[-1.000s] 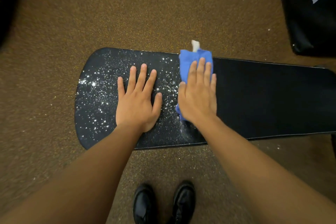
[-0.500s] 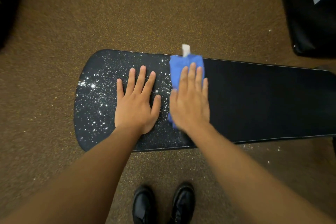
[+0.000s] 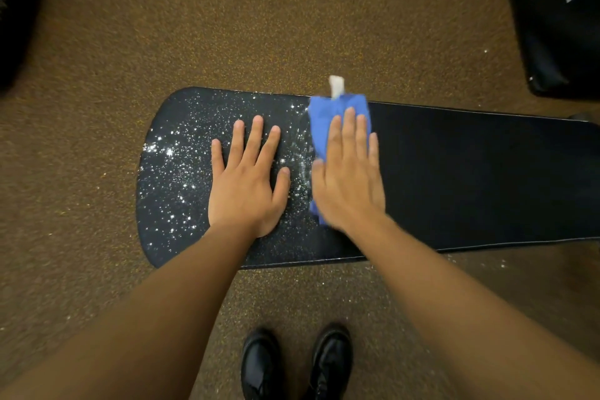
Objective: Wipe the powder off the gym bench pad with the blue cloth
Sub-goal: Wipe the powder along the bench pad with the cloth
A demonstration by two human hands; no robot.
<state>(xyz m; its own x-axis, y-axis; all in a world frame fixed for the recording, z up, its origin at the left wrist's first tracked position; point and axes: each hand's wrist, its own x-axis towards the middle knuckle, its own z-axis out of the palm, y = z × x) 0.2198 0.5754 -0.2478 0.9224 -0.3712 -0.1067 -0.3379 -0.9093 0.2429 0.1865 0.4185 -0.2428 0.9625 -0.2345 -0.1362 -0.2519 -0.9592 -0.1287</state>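
A long black gym bench pad [image 3: 470, 172] lies across the view. White powder [image 3: 175, 166] speckles its rounded left end; the part right of the cloth looks clean. My right hand [image 3: 349, 178] presses flat on the folded blue cloth [image 3: 324, 120], whose white tag [image 3: 336, 86] sticks out over the pad's far edge. My left hand [image 3: 248, 182] rests flat, fingers spread, on the powdered part just left of the cloth.
Brown speckled floor [image 3: 259, 16] surrounds the pad. A black padded object with a white mark [image 3: 558, 16] sits at the top right. Two black shoes [image 3: 295, 364] stand below the pad's near edge. Some powder lies on the floor at the lower right [image 3: 487, 263].
My right hand slid the cloth left across the pad towards my left hand, then shifted a little. The left hand stayed in place.
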